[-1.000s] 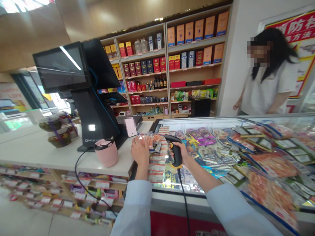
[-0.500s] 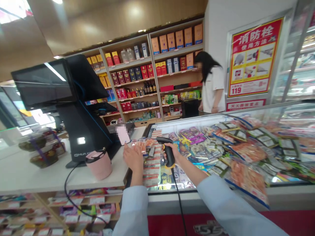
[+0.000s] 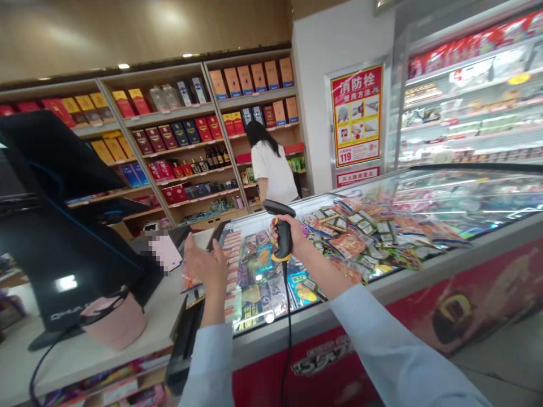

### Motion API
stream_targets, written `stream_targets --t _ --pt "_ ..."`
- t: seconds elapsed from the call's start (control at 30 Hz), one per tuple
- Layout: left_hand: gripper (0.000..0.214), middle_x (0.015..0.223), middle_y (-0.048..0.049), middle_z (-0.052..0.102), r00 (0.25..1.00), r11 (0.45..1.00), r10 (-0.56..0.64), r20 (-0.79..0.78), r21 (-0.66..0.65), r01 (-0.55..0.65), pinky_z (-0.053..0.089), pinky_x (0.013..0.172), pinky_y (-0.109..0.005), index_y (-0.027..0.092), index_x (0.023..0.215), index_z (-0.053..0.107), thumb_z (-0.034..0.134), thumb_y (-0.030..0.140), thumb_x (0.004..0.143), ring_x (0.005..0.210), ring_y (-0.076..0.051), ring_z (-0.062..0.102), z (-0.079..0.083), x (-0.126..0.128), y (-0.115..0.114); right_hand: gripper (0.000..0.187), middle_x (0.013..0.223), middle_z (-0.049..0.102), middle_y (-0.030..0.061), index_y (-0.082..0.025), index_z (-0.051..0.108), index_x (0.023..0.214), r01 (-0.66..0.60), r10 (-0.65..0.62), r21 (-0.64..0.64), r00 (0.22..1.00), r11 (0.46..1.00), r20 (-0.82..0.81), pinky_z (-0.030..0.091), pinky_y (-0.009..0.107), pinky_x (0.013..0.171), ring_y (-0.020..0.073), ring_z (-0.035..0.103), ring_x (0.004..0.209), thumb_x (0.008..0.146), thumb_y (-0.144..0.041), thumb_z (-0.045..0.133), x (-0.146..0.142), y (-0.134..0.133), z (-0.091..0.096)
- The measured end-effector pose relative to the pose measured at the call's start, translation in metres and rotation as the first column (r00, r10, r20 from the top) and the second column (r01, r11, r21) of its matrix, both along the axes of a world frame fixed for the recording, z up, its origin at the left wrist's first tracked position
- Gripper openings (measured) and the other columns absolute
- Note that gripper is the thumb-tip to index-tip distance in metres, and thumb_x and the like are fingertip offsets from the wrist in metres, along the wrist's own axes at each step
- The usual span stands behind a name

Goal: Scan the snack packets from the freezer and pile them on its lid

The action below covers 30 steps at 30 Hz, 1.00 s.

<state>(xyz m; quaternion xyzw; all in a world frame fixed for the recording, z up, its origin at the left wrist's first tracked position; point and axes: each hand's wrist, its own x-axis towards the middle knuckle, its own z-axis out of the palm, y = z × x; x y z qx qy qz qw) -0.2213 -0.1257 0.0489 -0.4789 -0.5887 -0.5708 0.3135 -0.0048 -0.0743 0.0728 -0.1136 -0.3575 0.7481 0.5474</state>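
My right hand point(image 3: 297, 236) is wrapped around the handle of a black and yellow barcode scanner point(image 3: 284, 242), held above the glass top of the chest freezer point(image 3: 246, 362). The scanner's cord hangs down the freezer's front. My left hand point(image 3: 207, 264) is open, thumb and fingers apart, over the counter's end beside the freezer. Partly hidden behind it, a clear packet of orange-pink food point(image 3: 189, 277) lies at the counter edge; I cannot tell whether the hand touches it. A heap of similar food packets point(image 3: 348, 244) covers the glass right of the scanner.
A pink bucket-shaped cup point(image 3: 114, 322) stands on the white counter point(image 3: 159, 322) near a black checkout terminal point(image 3: 80, 243). A pale phone-like card point(image 3: 166, 252) leans beside the terminal. Beyond the freezer, a person in a white shirt point(image 3: 274, 169) bends by the bottle shelves.
My view has swung right. The left hand has opened its fingers, with the packet now at the counter edge. The scanner has been raised off the freezer top. The other person has turned and bent over.
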Motion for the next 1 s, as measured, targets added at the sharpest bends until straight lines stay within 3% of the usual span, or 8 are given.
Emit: stream_targets --t 0.17,0.3,0.47,0.57,0.67,0.77,0.87,1.0 --pt "0.062 0.138 -0.0248 0.040 0.952 0.948 -0.302 -0.039 -0.120 0.296 0.030 0.112 -0.046 0.005 0.141 0.028 0.044 0.037 0.090 0.134 -0.029 0.038 -0.007 0.075 -0.001 0.016 0.058 0.057 0.0001 -0.016 0.058 0.070 0.154 -0.159 0.074 0.985 0.985 0.069 0.038 0.020 0.037 0.0094 0.047 0.042 0.072 -0.031 0.060 0.087 -0.025 -0.002" --pt "0.060 0.141 -0.0215 0.039 0.838 0.800 -0.544 0.044 -0.273 0.534 0.034 0.110 -0.047 0.013 0.143 0.025 0.045 0.035 0.091 0.130 -0.027 0.043 -0.038 0.117 -0.010 0.017 0.060 0.058 0.0009 -0.017 0.059 0.072 0.263 -0.264 0.024 0.956 0.964 0.126 0.038 0.022 0.037 0.0097 0.045 0.041 0.072 -0.034 0.061 0.150 -0.047 -0.032" --pt "0.060 0.141 -0.0192 0.040 0.724 0.625 -0.632 0.276 -0.371 0.687 0.043 0.101 -0.043 0.019 0.142 0.026 0.047 0.038 0.090 0.120 -0.025 0.054 -0.080 0.142 -0.014 0.019 0.057 0.056 0.0006 -0.018 0.060 0.070 0.394 -0.364 -0.105 0.903 0.913 0.229 0.039 0.023 0.036 0.0099 0.044 0.039 0.069 -0.036 0.065 0.200 -0.066 -0.081" --pt "0.061 0.134 -0.0171 0.048 0.659 0.493 -0.635 0.402 -0.446 0.747 0.048 0.093 -0.039 0.019 0.141 0.028 0.050 0.041 0.088 0.109 -0.022 0.060 -0.093 0.155 -0.011 0.018 0.059 0.058 0.0009 -0.018 0.061 0.070 0.436 -0.396 -0.137 0.885 0.890 0.244 0.039 0.023 0.037 0.0096 0.045 0.039 0.066 -0.034 0.067 0.212 -0.068 -0.100" --pt "0.061 0.113 -0.0117 0.060 0.666 0.368 -0.610 0.429 -0.592 0.717 0.047 0.088 -0.038 0.017 0.133 0.041 0.057 0.047 0.082 0.097 -0.022 0.061 -0.094 0.172 -0.005 0.018 0.059 0.058 0.0004 -0.018 0.061 0.068 0.456 -0.416 -0.172 0.881 0.873 0.225 0.040 0.023 0.037 0.0096 0.045 0.040 0.064 -0.034 0.068 0.212 -0.063 -0.111" --pt "0.053 0.100 -0.0099 0.062 0.734 0.297 -0.611 0.297 -0.774 0.560 0.043 0.090 -0.042 0.017 0.109 0.061 0.065 0.054 0.072 0.100 -0.027 0.057 -0.086 0.192 -0.001 0.021 0.059 0.057 -0.0006 -0.019 0.060 0.066 0.447 -0.413 -0.223 0.892 0.866 0.185 0.039 0.022 0.036 0.0088 0.045 0.039 0.061 -0.035 0.071 0.204 -0.057 -0.119" --pt "0.046 0.105 -0.0115 0.059 0.762 0.251 -0.614 0.206 -0.865 0.436 0.040 0.090 -0.044 0.019 0.087 0.068 0.072 0.056 0.061 0.107 -0.031 0.051 -0.080 0.207 -0.001 0.022 0.056 0.056 -0.0013 -0.020 0.059 0.067 0.425 -0.396 -0.268 0.905 0.865 0.156 0.039 0.022 0.037 0.0088 0.045 0.039 0.061 -0.036 0.073 0.194 -0.054 -0.127" --pt "0.034 0.096 -0.0081 0.062 0.679 0.129 -0.667 0.307 -0.850 0.511 0.041 0.086 -0.038 0.018 0.073 0.067 0.075 0.048 0.059 0.098 -0.027 0.052 -0.077 0.210 -0.001 0.022 0.055 0.056 -0.0005 -0.020 0.060 0.067 0.413 -0.394 -0.275 0.911 0.868 0.123 0.040 0.022 0.037 0.0098 0.045 0.039 0.063 -0.038 0.073 0.186 -0.053 -0.135"
